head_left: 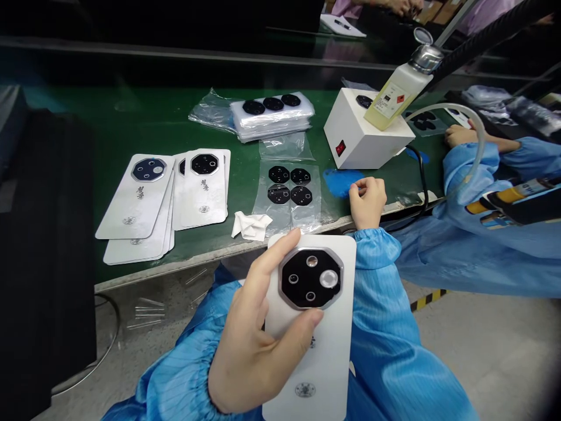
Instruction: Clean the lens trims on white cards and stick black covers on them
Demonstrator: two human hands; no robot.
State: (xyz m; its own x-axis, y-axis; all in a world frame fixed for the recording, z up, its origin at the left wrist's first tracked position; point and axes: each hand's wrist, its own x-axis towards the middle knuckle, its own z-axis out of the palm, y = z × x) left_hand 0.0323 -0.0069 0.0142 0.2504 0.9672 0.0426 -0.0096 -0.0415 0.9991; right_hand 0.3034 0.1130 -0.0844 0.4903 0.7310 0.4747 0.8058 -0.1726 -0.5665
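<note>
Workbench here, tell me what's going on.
The person's left hand holds up a white phone back panel with an octagonal black camera module. The right hand sits at the edge of the green bench mat, beside a blue patch. More white panels lie stacked on the mat, near a clear sheet of black lens pieces. A co-worker's hand is further right.

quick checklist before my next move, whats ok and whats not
1. Left hand around the white card: ok, thumb and fingers wrap it.
2. Octagonal black camera piece in place on the card: ok, silver rim showing all round.
3. Its lenses clean: cannot tell, too small.
4. Right hand empty: cannot tell, fingertips pinched beside the blue patch.
5. Four black pieces on the clear film: ok.
6. Co-worker's hand apart from yours: ok.
</note>
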